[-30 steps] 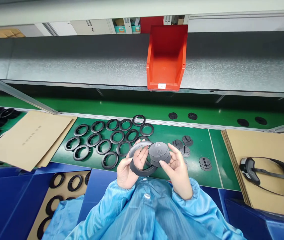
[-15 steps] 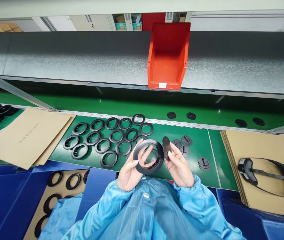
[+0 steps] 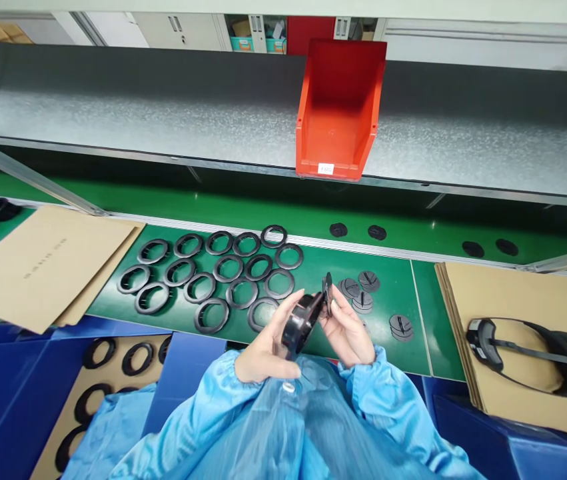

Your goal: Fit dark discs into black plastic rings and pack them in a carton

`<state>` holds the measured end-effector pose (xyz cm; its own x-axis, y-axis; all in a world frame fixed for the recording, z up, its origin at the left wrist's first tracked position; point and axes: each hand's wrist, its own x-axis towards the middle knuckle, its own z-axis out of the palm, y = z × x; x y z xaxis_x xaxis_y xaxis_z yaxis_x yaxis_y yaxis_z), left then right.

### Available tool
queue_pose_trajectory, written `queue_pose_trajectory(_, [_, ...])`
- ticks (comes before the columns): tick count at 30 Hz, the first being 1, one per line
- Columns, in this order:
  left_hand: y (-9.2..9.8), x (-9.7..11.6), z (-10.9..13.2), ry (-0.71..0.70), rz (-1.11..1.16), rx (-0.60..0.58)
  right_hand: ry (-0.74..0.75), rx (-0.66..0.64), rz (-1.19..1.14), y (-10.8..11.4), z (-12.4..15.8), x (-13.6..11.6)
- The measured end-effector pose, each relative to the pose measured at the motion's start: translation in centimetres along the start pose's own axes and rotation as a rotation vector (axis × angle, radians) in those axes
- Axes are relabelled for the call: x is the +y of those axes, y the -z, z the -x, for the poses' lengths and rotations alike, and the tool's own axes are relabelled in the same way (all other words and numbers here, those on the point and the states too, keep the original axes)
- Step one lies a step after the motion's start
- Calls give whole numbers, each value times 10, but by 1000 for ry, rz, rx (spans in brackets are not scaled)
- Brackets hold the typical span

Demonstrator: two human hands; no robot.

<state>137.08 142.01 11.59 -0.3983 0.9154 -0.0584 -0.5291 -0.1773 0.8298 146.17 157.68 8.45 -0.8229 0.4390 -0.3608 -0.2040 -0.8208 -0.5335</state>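
your left hand (image 3: 266,350) grips a black ring (image 3: 301,321), your right hand (image 3: 346,333) pinches a dark disc (image 3: 328,291), above the tabletop's (image 3: 393,293) near edge.

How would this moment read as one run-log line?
left hand: holds black ring, tilted | right hand: holds dark disc, edge-on, beside ring; contact unclear | green table: loose rings, loose discs | shelf: red bin
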Motion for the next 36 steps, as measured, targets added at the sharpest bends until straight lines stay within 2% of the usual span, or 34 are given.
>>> queue_pose_trajectory(2, [-2,2,-2,-53,-244,19,-33,-7,-3,-1,-3,-1])
queue_pose_trajectory(5, [-7,10,-7,-193,-650,155,-51,7,-10,0,-6,-7])
queue_pose_trajectory(7, [-9,15,-11,-266,-795,226,-36,24,-20,2,-5,-14])
queue_pose_trajectory(15, [11,12,-7,-272,-945,266,-62,-88,195,-3,14,-23])
queue_pose_trajectory(20, [21,12,-4,-229,-988,247,-75,-60,255,-1,10,-20])
queue_pose_trajectory(22, [23,13,-4,-181,-916,271,-86,-42,219,1,9,-19])
queue_pose_trajectory(27, [24,16,-3,-144,-453,283,-91,-10,152,3,9,-18])
queue_pose_trajectory(32, [12,21,-3,-113,-66,200,-187,-40,22,3,8,-19])
queue_pose_trajectory(36, [1,17,-2,-120,76,185,-278,-83,-80,5,6,-17])
